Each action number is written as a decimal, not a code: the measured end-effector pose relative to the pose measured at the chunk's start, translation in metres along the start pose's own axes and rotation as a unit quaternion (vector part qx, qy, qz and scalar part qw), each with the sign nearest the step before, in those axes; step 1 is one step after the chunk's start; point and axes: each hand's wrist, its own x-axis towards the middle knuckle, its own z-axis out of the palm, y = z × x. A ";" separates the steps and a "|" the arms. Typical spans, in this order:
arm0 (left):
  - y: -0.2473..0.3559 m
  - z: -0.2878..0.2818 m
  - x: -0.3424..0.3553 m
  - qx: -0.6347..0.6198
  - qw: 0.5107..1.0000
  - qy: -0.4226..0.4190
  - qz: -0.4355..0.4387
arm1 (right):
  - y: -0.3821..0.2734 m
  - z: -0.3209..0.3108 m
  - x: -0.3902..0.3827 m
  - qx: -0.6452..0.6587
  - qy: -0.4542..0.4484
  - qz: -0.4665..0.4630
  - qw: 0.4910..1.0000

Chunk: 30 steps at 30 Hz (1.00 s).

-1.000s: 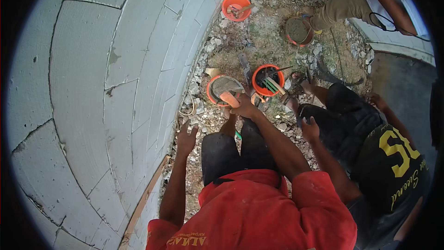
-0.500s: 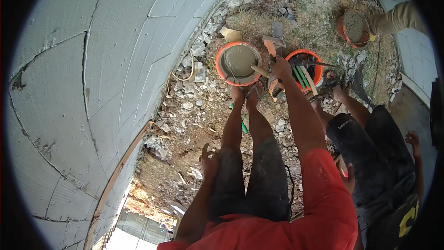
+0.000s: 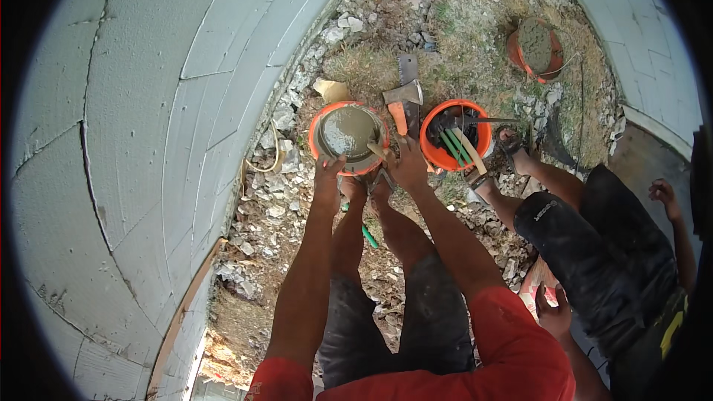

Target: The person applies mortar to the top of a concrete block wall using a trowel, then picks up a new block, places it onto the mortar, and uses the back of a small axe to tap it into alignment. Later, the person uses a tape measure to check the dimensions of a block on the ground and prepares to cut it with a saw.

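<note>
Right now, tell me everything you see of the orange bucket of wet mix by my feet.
The bucket is round, orange and apparently plastic, its inner wall smeared grey. It holds wet grey mix with a shiny patch, its surface below the rim. It stands upright on rubble-strewn ground just beyond your feet. The left hand appears to touch the near-left rim; a wooden-looking handle crosses the near-right rim, beside the right hand.

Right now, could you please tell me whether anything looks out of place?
A green piece lies on the rubble, between the shins; it looks stray, since other green pieces sit in the tool bucket.
</note>
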 end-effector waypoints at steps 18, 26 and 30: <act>0.270 0.027 -0.301 -0.112 0.989 -0.095 0.028 | -0.284 -0.260 0.070 -0.185 -0.318 -0.217 0.904; 0.396 0.035 -0.440 -0.176 0.952 -0.216 0.128 | -0.424 -0.436 0.087 -0.289 -0.273 -0.355 0.846; 0.430 0.046 -0.477 -0.214 0.937 -0.231 0.151 | -0.437 -0.466 0.090 -0.276 -0.226 -0.357 0.863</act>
